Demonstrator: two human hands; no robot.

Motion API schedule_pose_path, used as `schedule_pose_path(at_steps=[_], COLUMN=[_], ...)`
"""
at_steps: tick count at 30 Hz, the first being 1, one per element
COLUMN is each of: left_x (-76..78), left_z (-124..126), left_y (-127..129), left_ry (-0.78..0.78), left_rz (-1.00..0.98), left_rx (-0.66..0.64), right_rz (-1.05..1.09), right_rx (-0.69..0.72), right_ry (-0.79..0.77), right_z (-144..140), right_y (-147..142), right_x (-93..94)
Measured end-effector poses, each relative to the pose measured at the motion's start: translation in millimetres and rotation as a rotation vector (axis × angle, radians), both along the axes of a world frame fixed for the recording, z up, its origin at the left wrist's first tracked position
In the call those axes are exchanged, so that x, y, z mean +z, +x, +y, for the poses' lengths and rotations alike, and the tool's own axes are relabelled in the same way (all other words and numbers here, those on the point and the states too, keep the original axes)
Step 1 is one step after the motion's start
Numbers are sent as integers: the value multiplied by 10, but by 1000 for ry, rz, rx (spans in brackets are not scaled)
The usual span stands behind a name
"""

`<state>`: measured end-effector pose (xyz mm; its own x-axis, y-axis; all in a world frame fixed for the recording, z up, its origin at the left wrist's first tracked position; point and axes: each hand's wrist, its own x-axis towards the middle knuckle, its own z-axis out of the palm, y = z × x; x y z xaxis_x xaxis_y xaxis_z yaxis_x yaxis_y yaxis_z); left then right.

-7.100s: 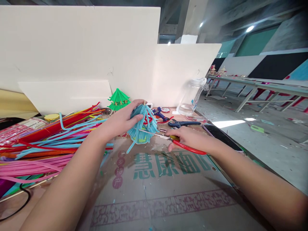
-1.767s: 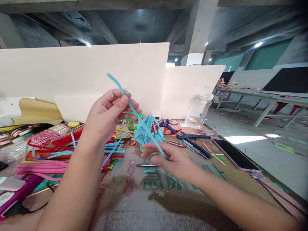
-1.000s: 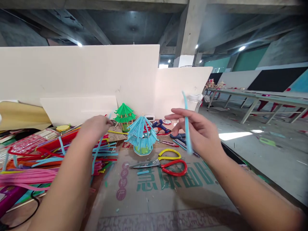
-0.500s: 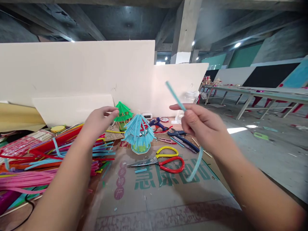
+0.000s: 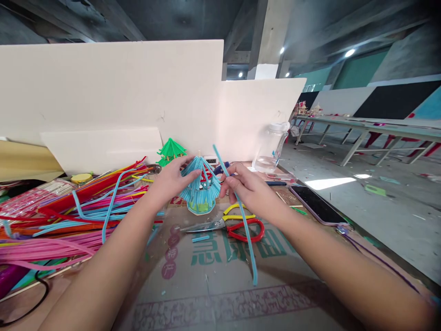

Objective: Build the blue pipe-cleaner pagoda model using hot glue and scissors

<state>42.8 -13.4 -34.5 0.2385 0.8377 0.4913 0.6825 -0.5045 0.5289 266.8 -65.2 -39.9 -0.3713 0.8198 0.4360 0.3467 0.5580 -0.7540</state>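
Observation:
My left hand (image 5: pixel 172 180) has its thumb and fingers closed on the left side of the roof of a small light-blue model pavilion (image 5: pixel 200 197). The pavilion stands upright, with a layered roof and a green base. Between thumb and fingers, my right hand (image 5: pixel 248 187) pinches a long light-blue pipe cleaner (image 5: pixel 248 236), just right of the pavilion. One end of that strip points up by the roof; the other hangs down over the scissors (image 5: pixel 208 227), which have yellow and red handles. A short cut blue piece (image 5: pixel 200 239) lies below the blades.
Colourful pipe cleaners (image 5: pixel 79 248) are heaped on the left. A green model pavilion (image 5: pixel 171 151) stands behind my left hand. At the back right is a clear jug (image 5: pixel 269 147), with a phone (image 5: pixel 319 204) near the table's right edge. White boards (image 5: pixel 138 87) rise behind.
My left hand has come down and right onto the blue pavilion. My right hand has moved left and lower with the pipe cleaner, close to the roof. The view has shifted slightly.

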Motion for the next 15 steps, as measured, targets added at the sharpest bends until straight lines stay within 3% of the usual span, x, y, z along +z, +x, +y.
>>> schedule_pose_path(at_steps=[4, 6, 10, 13, 15], left_x=[1, -5, -25, -30, -28], left_z=[17, 34, 82, 96, 94], left_y=[-14, -35, -89, -96, -88], left_ry=[-5, -16, -30, -44, -47], left_rz=[4, -6, -35, -43, -43], left_rx=[26, 31, 12, -1, -2], right_rz=[-95, -196, -495, -593, -649], right_rx=[-68, -67, 110, 185, 152], right_ry=[107, 79, -82, 5, 95], right_z=[131, 222, 339, 350, 328], right_y=[6, 117, 360, 403, 393], right_x=[-83, -62, -2, -11, -10])
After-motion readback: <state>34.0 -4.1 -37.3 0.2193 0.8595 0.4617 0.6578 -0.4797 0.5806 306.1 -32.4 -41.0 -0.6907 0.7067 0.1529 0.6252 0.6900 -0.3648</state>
